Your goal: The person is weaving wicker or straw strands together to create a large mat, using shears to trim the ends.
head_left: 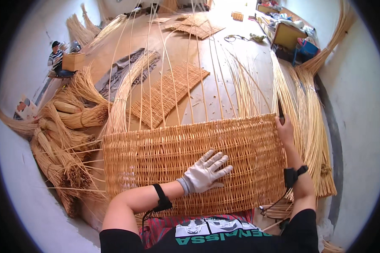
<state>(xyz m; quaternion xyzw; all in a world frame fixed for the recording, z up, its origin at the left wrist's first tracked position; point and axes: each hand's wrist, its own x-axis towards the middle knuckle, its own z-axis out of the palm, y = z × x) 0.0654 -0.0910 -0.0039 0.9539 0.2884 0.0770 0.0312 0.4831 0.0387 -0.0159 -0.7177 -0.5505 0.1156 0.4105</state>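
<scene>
- Two hands work one woven wicker panel (156, 160) lying across the person's lap: the gloved left hand (204, 173) presses flat on its middle, fingers spread.
- At the panel's far right corner, the right hand (284, 128) is clamped on a dark tool (280, 110), possibly a knife.
- Judged step: trimming or packing that edge; the next move needs a steady panel.
- Upright stakes (164, 71) crowd beyond the panel's far edge; reed bundles (63, 135) hem in its left.

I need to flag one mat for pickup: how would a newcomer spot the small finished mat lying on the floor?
Start at the big woven panel under the hands. Look past its upright stakes to the wooden floor. The small mat lies flat there, alone, rectangular and tightly woven, unlike the loose reed bundles around.
</scene>
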